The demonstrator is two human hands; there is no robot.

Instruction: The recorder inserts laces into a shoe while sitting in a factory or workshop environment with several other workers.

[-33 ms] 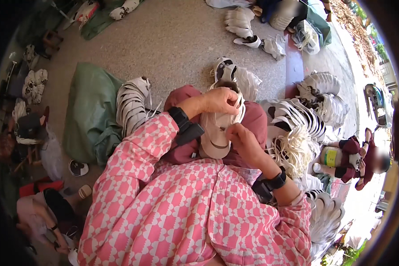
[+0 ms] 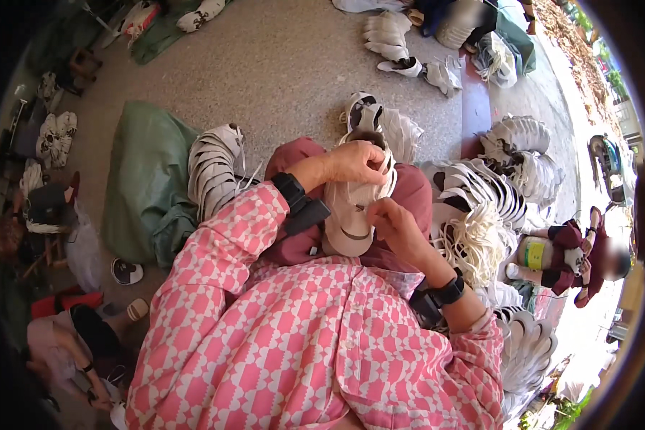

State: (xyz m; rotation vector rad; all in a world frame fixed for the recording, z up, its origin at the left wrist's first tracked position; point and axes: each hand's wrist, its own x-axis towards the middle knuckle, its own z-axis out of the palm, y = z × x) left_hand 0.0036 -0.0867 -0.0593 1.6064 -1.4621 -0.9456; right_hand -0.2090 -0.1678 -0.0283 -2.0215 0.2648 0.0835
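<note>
A beige and white shoe upper (image 2: 347, 222) lies across my lap, its rounded toe toward me. My left hand (image 2: 355, 163) rests over its upper part, thumb and fingers pinched at a white shoelace (image 2: 391, 174) along the right edge. Close to the right side of the toe, my right hand (image 2: 395, 226) is curled with thumb and forefinger together; whatever they hold is too small to make out. Beyond my knees stand more white and dark shoe uppers (image 2: 362, 111).
A row of nested shoe uppers (image 2: 216, 168) stands left of my knees, beside a green cloth (image 2: 147, 186). On the right lie a bundle of white laces (image 2: 480, 244) and stacked uppers (image 2: 519, 136). Other people sit at lower left, far right and top right.
My right hand has shifted very slightly to the right. The left hand and the shoe upper stay in place.
</note>
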